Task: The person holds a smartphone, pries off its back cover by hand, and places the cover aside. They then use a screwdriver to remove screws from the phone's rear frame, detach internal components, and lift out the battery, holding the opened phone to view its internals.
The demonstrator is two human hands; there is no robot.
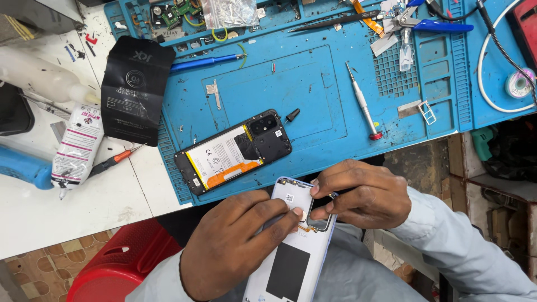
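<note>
Over a blue repair mat (313, 84), steadying a thin, light, flexible phone back cover (285, 246): left hand (232, 246) fingers pressing inside, right hand (363, 196) fingers pinching the camera-cutout edge; best gripped by rims.

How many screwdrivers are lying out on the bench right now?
3: blue-handled screwdriver at the blue mat's top left, red-capped screwdriver right of centre, orange-handled screwdriver on the white table. Clutter may hide more.

One head-worn camera looks steeply down, close over the blue work mat (313, 89) at the table's edge.
</note>
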